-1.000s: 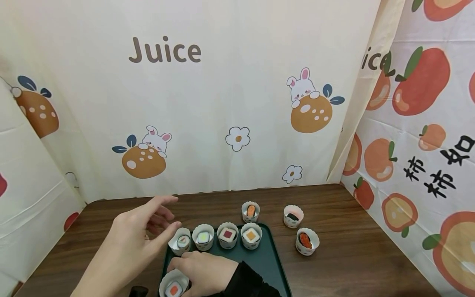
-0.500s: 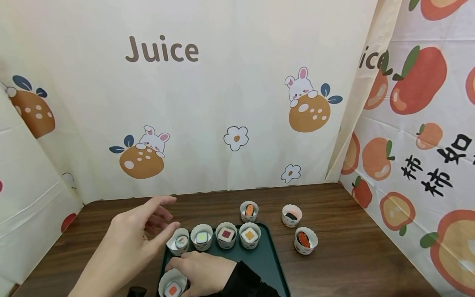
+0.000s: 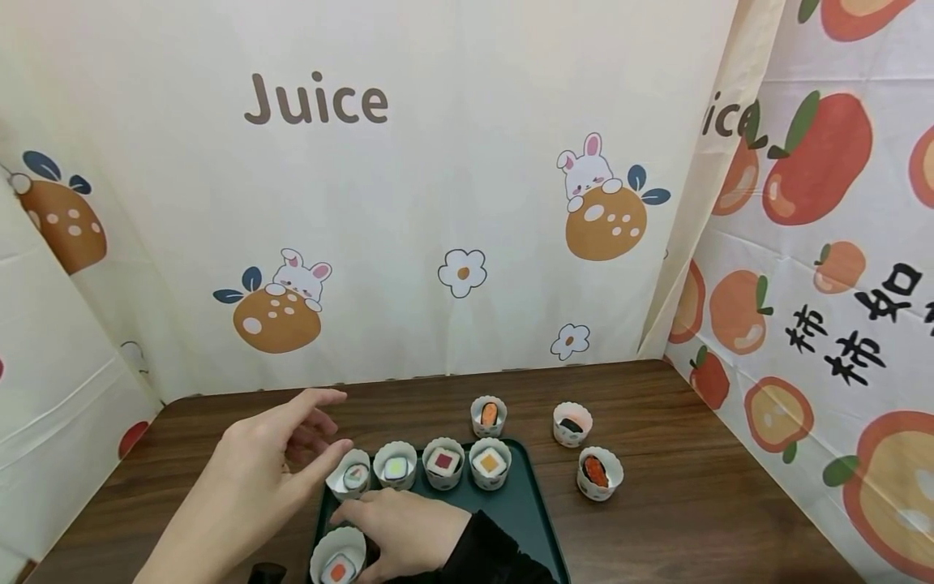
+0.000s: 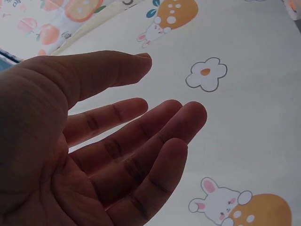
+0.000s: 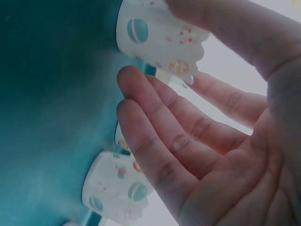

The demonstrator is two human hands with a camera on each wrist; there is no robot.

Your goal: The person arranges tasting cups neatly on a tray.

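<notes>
On the dark green tray [image 3: 521, 519], a paper cup [image 3: 339, 545] with a piece of sushi [image 3: 339, 570] stands at the near left corner. My right hand [image 3: 412, 527] is just right of this cup, fingers spread and relaxed. In the right wrist view its thumb overlaps the patterned cup [image 5: 157, 35], while the other fingers [image 5: 155, 141] lie apart from it. My left hand [image 3: 259, 462] hovers at the tray's left, holding nothing; its thumb and loosely bent fingers [image 4: 160, 136] show in the left wrist view. Beside that hand sits another sushi cup [image 3: 350, 478].
Along the tray's back edge are more sushi cups: green [image 3: 395, 465], red [image 3: 443, 463] and yellow-centred [image 3: 490, 463]. Behind and right of the tray, three cups [image 3: 488, 416], [image 3: 572, 424], [image 3: 600, 474] stand on the wooden table [image 3: 657, 519]. A black object [image 3: 267, 573] lies at the front. Printed curtains enclose the table.
My right hand's fingers have loosened and come away from the near-left cup, moving slightly right. The left hand stays nearly still. The head view has shifted a little.
</notes>
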